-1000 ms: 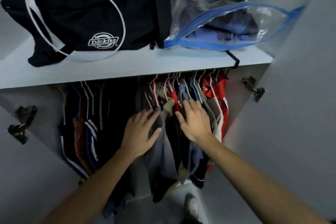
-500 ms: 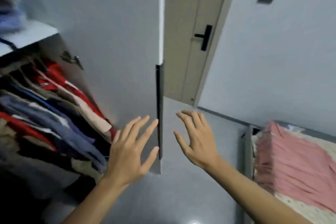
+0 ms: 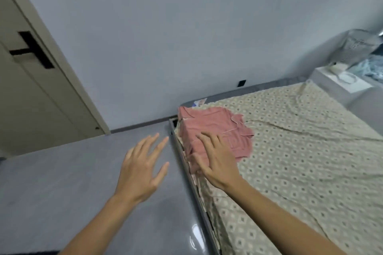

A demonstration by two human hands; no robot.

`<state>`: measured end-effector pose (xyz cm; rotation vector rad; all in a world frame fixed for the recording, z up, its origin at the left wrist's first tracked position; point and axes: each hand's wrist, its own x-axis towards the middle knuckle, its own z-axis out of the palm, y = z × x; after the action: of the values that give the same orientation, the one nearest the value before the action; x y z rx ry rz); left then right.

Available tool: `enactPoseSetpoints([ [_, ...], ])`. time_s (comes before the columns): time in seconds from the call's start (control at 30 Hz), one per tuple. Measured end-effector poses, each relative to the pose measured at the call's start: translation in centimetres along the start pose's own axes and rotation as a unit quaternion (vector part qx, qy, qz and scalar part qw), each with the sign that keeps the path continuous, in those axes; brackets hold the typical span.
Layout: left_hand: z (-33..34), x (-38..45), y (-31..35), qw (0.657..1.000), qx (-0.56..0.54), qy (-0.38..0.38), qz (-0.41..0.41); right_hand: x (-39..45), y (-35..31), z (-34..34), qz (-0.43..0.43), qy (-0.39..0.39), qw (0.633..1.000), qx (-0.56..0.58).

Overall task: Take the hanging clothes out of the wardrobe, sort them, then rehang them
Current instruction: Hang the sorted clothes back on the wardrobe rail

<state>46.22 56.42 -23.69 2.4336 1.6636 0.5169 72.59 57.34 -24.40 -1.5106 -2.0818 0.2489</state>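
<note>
Pink garment (image 3: 215, 130), folded, lies at the near corner of the bed (image 3: 300, 151), partly draped over the mattress edge; looks like a button-front top with pale piping, exact type not certain. No wardrobe or hangers in view. Right hand (image 3: 217, 163) is over the lower part of the garment, palm down, fingers spread and nearly straight, holding nothing; whether the fingertips touch the cloth cannot be told. Left hand (image 3: 143, 170) is held out over the grey floor (image 3: 51, 192), just beside the bed frame (image 3: 182, 163), fingers splayed wide, holding nothing, apart from the garment. Both forearms bare. Bed carries a beige sheet with a repeating diamond print, wrinkled toward the far side; dark grey frame runs along the near edge. Beyond the bed's far corner: a white bedside unit (image 3: 339, 83) with a pale ring-shaped object on top, too blurred to name, and grey patterned cloth (image 3: 358, 45) above it. Left of frame: a beige door (image 3: 31, 89) with a black lever handle (image 3: 31, 49), closed. Pale wall (image 3: 165, 37) behind, with a small dark socket (image 3: 241, 83) low down near the bed.
</note>
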Motion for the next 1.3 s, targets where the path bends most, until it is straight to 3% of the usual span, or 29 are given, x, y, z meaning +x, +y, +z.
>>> enactPoseSetpoints([
  [0.33,13.9,22.7,4.4,0.982,-0.016,-0.104,0.158,3.3,22.1,-0.6,0.168,0.005,0.983,-0.068],
  [0.53,25.8,39.7,4.6,0.950,-0.027,-0.175,0.257,9.9,35.4,3.6,0.293,0.004,0.954,-0.062],
  [0.77,40.5,53.6,3.8,0.920,-0.004,-0.274,0.280,17.0,50.2,10.8,0.403,-0.013,0.913,-0.061],
  [0.9,51.2,56.4,3.6,0.906,0.020,-0.323,0.273,18.1,57.8,17.0,0.499,-0.020,0.866,-0.024],
  [1.1,64.5,55.1,3.7,0.855,0.045,-0.393,0.335,18.5,66.6,24.4,0.655,-0.050,0.746,0.104],
  [1.3,70.3,54.8,3.0,0.851,0.052,-0.389,0.350,18.8,73.4,29.5,0.667,-0.008,0.741,0.077],
])
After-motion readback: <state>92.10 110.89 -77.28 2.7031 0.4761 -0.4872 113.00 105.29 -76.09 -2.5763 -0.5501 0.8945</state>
